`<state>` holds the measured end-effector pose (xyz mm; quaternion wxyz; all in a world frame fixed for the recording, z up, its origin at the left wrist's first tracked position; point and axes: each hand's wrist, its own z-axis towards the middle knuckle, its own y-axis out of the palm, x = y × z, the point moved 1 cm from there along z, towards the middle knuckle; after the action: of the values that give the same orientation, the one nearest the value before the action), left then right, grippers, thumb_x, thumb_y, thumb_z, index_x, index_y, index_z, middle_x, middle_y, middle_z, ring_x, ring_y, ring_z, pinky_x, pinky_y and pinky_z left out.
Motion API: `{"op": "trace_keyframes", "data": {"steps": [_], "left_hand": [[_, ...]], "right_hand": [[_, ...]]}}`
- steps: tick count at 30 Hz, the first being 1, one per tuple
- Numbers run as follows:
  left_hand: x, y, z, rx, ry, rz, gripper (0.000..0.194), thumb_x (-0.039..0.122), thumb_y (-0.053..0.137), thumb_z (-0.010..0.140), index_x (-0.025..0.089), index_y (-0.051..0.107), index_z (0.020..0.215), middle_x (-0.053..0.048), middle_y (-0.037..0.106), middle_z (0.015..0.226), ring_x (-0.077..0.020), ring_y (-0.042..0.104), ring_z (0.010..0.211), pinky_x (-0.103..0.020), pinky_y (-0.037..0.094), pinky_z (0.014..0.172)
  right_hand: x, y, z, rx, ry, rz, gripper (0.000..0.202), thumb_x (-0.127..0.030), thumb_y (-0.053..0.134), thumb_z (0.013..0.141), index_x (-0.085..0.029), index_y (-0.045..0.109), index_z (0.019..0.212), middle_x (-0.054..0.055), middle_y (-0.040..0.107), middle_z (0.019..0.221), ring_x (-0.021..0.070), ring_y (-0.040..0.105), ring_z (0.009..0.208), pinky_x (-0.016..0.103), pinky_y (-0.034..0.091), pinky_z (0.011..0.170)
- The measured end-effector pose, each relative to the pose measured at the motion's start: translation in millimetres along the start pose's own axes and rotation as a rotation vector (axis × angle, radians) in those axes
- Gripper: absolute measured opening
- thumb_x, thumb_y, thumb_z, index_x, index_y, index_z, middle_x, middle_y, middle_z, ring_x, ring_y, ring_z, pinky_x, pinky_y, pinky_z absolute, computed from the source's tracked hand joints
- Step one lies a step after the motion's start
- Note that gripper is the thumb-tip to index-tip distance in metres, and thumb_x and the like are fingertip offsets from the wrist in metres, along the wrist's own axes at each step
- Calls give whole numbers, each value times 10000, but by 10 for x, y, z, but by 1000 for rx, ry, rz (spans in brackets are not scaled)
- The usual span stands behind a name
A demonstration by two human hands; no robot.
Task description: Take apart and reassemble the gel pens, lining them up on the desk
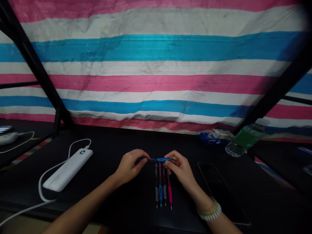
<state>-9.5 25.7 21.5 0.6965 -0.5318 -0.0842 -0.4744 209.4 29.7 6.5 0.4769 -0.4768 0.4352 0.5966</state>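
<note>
A pen with a blue grip (161, 159) is held level above the black table, spanning both hands. My left hand (133, 165) pinches its left end between thumb and fingers. My right hand (179, 166) has its fingertips closed around the other end, near the tip. Just below lie several pens side by side, pointing towards me: a grey-gripped pen (156, 191) on the left, a blue-gripped pen (160, 192), another grey one (165, 192) and a pink pen (170, 193) on the right. The right fingers partly cover the upper ends of the rightmost pens.
On the left lies a white power bank (68, 170) with a white cable (40, 185). A dark phone or tablet (223, 191) rests by my right forearm. Farther back stand a green-labelled bottle (247, 138), tilted in view, and a blue packet (209, 138). Striped sheeting (156, 84) hangs behind.
</note>
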Motion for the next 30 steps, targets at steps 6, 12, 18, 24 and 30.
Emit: {"op": "trace_keyframes", "data": {"steps": [6,12,18,24,30], "left_hand": [[-1,18,0,6,49,-10,187,237,473,934,204,649,988,-47,680,926,-181,631,854,-303,475,796],[-21,36,0,29,69,-24,170,224,499,926,194,653,990,-53,684,912,-174,635,833,-285,482,777],[-40,67,-9,25,61,-4,172,237,506,927,206,660,997,-47,687,926,-171,637,842,-286,481,792],[-70,63,0,45,11,21,168,229,513,917,209,665,987,-45,691,916,-177,643,833,-294,491,784],[-50,53,-6,38,48,9,160,218,514,918,204,660,982,-48,688,911,-174,642,830,-291,490,778]], "right_hand": [[13,21,-13,5,-35,-118,177,-314,706,757,-199,632,870,25,684,707,158,617,568,226,442,452],[84,-15,-19,-21,-115,-355,276,-384,578,899,-194,636,708,-10,602,550,132,550,507,224,381,486],[53,-6,-31,-65,-144,-466,318,-399,436,974,-193,669,911,-28,542,557,141,519,515,242,380,528],[23,29,-84,-99,-176,-492,171,-288,450,951,-234,464,1113,-13,552,799,162,548,682,264,425,650],[71,-8,-46,-102,-181,-531,223,-322,420,982,-224,494,796,-44,471,600,138,466,534,244,331,526]]}}
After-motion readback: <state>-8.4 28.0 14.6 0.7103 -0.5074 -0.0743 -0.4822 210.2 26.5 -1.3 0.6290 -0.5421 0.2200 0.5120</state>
